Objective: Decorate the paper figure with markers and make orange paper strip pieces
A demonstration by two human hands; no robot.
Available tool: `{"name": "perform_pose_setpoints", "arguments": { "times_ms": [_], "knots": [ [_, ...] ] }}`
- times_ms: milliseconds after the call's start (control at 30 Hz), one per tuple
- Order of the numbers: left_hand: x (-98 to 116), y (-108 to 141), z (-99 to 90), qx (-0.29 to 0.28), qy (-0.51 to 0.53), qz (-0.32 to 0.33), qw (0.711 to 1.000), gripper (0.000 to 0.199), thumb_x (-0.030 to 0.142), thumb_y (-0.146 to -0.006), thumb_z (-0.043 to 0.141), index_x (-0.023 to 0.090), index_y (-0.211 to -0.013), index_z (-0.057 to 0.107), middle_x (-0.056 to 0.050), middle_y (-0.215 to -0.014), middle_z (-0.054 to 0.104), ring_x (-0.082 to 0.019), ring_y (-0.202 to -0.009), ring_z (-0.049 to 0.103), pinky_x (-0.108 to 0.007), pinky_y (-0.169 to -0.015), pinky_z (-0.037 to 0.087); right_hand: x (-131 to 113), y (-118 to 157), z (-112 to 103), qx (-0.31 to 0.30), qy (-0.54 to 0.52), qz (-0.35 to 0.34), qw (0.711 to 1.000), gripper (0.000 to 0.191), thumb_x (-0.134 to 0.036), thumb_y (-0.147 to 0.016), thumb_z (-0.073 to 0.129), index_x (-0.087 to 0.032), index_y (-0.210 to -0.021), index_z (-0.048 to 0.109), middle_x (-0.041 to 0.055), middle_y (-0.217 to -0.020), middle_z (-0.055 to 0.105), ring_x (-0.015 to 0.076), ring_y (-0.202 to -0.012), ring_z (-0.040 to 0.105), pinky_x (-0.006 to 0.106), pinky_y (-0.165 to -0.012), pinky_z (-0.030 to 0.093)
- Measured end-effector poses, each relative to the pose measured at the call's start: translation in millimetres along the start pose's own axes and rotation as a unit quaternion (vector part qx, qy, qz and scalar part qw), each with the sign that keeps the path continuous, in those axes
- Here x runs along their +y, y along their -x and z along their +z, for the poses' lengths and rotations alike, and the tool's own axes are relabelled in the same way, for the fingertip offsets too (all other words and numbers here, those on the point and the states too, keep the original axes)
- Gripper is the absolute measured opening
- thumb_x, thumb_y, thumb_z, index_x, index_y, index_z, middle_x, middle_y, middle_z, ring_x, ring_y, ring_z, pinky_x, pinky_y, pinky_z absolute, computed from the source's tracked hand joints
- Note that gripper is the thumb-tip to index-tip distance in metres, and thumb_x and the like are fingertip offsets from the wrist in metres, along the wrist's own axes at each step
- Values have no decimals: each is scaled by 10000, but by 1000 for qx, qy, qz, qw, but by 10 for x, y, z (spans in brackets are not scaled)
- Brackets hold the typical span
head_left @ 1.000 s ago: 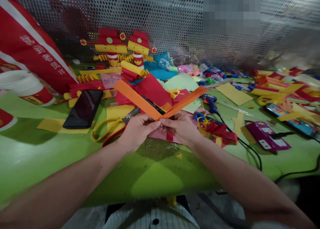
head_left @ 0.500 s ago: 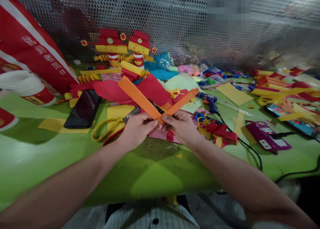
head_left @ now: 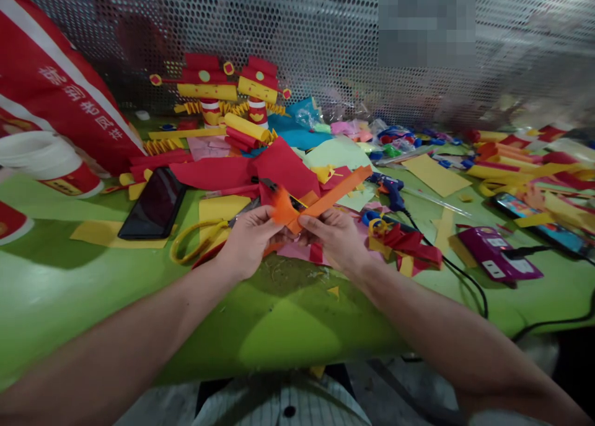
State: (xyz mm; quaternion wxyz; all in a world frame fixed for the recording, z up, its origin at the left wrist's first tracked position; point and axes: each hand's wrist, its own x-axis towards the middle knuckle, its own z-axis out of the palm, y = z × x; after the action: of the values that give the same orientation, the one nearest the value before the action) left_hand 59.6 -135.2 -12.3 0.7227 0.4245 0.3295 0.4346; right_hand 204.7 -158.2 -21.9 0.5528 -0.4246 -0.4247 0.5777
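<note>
Orange paper strips [head_left: 341,190] cross between my two hands, one running up to the right, the other blurred and bent near the crossing. My left hand [head_left: 248,237] pinches the strips from the left, close to where they meet. On the other side my right hand [head_left: 337,234] grips them with thumb and fingers. Behind the hands lie red paper [head_left: 286,165] and a dark tool partly hidden by the strips. Scissors with yellow handles [head_left: 198,240] rest just left of my left hand.
A black phone [head_left: 153,204] and white-and-red cups [head_left: 69,172] stand left. Two paper figures [head_left: 209,91] are at the back. On the right are a blue glue gun [head_left: 393,190], a purple power socket [head_left: 497,252] with a black cable, and paper scraps [head_left: 418,246].
The strip that pointed up to the left has swung down and is now blurred and folded at the crossing. Both hands keep their hold in nearly the same place.
</note>
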Motion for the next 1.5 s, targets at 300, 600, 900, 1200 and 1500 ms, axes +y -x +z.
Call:
{"name": "perform_pose_setpoints", "arguments": {
  "times_ms": [300, 600, 900, 1200, 1500],
  "knots": [
    [13, 32, 31, 5, -98, -43, 994, 237, 354, -649, 735, 131, -681, 663, -12, -590, 645, -107, -528, 586, -240, -540, 503, -73, 13, 40, 34, 41, 19, 998, 242, -374, -569, 759, -171, -546, 631, -5, -521, 626, 92, -450, 526, 224, -449, 456],
    [59, 55, 2, 12, -297, 48, 954, 227, 365, -725, 654, 155, -640, 677, -6, -569, 651, -104, -516, 563, -203, -516, 462, -85, 37, 1, 34, 118, -5, 992, 235, -379, -623, 728, -163, -569, 653, 0, -545, 626, 92, -470, 497, 214, -432, 394],
    [78, 70, -4, 21, -382, 109, 918, 177, 269, -780, 584, 172, -645, 645, 7, -572, 644, -109, -525, 573, -193, -508, 453, -77, 48, -16, 2, 85, 55, 995, 282, -435, -607, 737, -160, -640, 682, 2, -579, 615, 95, -509, 495, 226, -463, 389],
    [50, 58, 14, 15, -280, 31, 959, 143, 276, -769, 591, 170, -676, 616, -3, -574, 667, -135, -508, 628, -239, -519, 528, -55, 12, -11, -1, 118, 9, 993, 182, -347, -575, 757, -183, -620, 690, -15, -597, 623, 109, -565, 517, 244, -524, 434],
    [-11, 57, -9, 48, -291, 51, 954, 215, 345, -779, 592, 159, -671, 607, -11, -544, 649, -134, -486, 610, -253, -514, 527, -56, 15, 17, -20, 78, 63, 995, 223, -344, -579, 759, -177, -707, 686, -19, -614, 626, 92, -519, 508, 227, -496, 429]
  ]
}}
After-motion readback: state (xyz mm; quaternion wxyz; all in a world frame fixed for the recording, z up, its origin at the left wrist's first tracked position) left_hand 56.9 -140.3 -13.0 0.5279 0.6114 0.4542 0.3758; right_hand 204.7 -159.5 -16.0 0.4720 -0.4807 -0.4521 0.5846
